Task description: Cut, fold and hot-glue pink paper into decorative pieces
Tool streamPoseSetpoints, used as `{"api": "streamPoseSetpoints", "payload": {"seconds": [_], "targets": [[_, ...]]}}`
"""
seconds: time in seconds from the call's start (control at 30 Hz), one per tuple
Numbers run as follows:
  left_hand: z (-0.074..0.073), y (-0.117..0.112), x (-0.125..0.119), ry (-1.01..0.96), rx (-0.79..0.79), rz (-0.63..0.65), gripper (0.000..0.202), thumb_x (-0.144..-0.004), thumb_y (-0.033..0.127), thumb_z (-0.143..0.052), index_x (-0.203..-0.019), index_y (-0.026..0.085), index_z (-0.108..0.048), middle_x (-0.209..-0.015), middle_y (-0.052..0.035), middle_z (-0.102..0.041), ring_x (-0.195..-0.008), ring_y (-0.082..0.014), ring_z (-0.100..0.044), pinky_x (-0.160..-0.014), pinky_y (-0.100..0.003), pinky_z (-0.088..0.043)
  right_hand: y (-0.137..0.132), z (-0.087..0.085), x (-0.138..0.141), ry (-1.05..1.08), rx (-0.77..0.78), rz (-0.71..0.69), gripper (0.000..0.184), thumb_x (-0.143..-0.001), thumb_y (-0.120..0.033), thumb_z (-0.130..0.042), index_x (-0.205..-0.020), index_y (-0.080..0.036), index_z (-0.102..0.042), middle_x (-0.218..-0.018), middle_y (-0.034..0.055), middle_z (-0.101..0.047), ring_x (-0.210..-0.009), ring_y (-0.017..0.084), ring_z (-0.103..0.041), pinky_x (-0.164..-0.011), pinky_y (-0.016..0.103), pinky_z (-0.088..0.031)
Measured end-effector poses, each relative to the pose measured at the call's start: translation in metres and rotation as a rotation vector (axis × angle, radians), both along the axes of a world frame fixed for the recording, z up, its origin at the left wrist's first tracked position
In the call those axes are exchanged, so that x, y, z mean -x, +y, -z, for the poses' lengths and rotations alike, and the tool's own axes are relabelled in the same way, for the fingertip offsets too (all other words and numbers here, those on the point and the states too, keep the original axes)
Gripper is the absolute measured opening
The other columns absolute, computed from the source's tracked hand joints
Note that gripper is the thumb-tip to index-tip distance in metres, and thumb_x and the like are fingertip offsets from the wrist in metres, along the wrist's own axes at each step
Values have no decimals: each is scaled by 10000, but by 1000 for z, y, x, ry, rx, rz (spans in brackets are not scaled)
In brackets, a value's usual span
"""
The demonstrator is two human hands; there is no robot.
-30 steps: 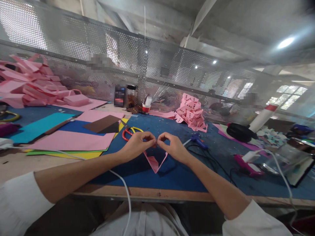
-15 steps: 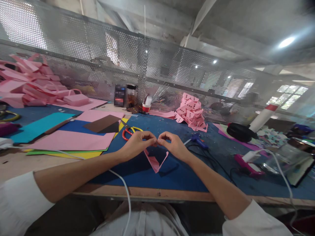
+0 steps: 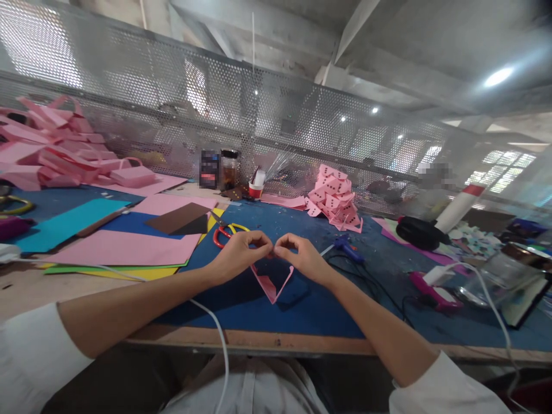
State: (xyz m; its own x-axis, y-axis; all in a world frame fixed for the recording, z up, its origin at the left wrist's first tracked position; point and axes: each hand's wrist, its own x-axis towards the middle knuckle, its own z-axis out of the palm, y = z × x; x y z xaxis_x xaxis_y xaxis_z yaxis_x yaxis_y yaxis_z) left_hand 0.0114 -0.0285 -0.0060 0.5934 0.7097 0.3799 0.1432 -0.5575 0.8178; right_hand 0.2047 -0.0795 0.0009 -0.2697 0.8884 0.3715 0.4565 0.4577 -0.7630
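Observation:
My left hand [image 3: 239, 254] and my right hand [image 3: 302, 257] meet fingertip to fingertip above the blue table mat [image 3: 302, 310]. Both pinch the top of a folded pink paper piece [image 3: 271, 286] that hangs down in a V shape, its point close to the mat. Red-handled scissors [image 3: 224, 233] lie just behind my left hand. A blue glue gun [image 3: 347, 248] rests to the right of my right hand.
Sheets of pink, teal, brown and yellow paper [image 3: 125, 247] cover the left of the table. Heaps of pink paper pieces sit at far left [image 3: 56, 149] and centre back [image 3: 336, 198]. Cables, a pink tool [image 3: 433, 287], a glass jar [image 3: 502, 276] and a perforated metal screen [image 3: 259, 126] lie right and behind.
Both hands keep their pinch on the pink piece; the paper shifts very slightly between the fingers. Nothing else has moved.

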Motion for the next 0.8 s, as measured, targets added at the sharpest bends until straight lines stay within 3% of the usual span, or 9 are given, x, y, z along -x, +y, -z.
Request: {"api": "streamPoseSetpoints", "payload": {"seconds": [0.63,0.8], "targets": [[4,4,-2,-41,45,-7,223,-842,366,-575,-801,176,-684,-755,-28,-717,-752,-184,-651,-703,-281,-481,1,2,-3,-34,-1,1,186,-911,-348,-558,-874,-178,-623,-811,9,-662,-791,148,-615,-778,281,-462],[3,4,-3,-79,153,4,222,-832,377,-597,-820,170,-675,-757,-32,-717,-753,-191,-659,-664,-275,-489,1,1,-3,17,13,-12,227,-925,-379,-546,-886,-174,-635,-823,12,-666,-790,146,-619,-775,276,-472]]}}
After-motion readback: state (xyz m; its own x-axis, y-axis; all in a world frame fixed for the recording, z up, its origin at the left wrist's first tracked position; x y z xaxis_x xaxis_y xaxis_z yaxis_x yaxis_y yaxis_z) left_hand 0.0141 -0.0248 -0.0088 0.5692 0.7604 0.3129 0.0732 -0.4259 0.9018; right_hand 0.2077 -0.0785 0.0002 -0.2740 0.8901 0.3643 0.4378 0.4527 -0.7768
